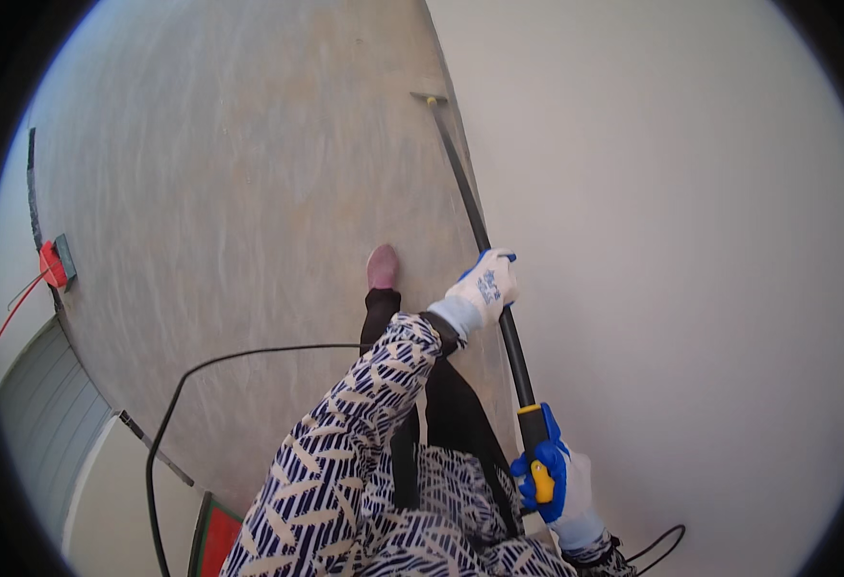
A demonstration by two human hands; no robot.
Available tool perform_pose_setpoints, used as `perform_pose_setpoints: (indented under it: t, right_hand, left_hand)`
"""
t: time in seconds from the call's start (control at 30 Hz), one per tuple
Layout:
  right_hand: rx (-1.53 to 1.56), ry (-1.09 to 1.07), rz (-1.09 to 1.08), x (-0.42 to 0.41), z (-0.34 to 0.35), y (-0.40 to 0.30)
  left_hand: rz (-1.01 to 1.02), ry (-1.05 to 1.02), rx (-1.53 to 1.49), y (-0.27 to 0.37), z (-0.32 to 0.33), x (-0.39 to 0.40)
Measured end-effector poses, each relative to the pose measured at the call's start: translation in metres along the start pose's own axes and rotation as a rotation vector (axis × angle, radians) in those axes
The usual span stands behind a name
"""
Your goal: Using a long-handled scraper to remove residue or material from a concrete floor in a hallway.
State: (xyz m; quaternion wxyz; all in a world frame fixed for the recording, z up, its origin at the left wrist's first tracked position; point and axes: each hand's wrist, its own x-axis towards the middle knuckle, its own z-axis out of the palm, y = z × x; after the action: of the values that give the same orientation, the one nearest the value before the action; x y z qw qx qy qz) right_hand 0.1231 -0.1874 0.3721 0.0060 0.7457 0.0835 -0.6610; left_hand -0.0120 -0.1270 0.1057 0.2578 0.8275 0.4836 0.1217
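A long black pole tool [465, 184] slants from beside my body up to a narrow flat head [429, 97] on the floor. That head is close to the foot of the white wall. My left hand [488, 283], in a white and blue work glove, grips the pole about midway. Lower down, my right hand [559, 472] in a matching glove is wrapped around the thick black handle [532, 429]. A yellow trigger-like part [542, 482] shows beside its fingers. Whether a finger presses it, I cannot tell.
A plain white wall [667, 252] rises on the right of the grey-brown floor [249, 180]. A black cable [166, 418] arcs at left. Farther left are a red broom head [53, 263] and a grey panelled door [54, 389]. A red and green mat [216, 537] lies at the bottom.
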Motion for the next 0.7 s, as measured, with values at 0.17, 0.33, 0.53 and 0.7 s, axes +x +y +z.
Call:
perform_pose_setpoints:
  t: [0.17, 0.33, 0.53, 0.7]
  right_hand:
    - [-0.092, -0.005, 0.012, -0.023, -0.005, 0.000]
    - [0.079, -0.009, 0.025, -0.002, -0.009, 0.016]
    - [0.032, 0.004, 0.028, -0.010, -0.004, 0.008]
    - [0.083, -0.042, -0.037, 0.032, 0.020, -0.018]
  left_hand:
    - [0.033, -0.007, -0.091, 0.023, -0.005, -0.011]
    - [-0.023, 0.008, -0.090, -0.002, 0.004, -0.003]
    - [0.056, -0.096, -0.032, 0.013, 0.007, -0.009]
    - [0.060, -0.016, -0.093, -0.049, -0.026, 0.016]
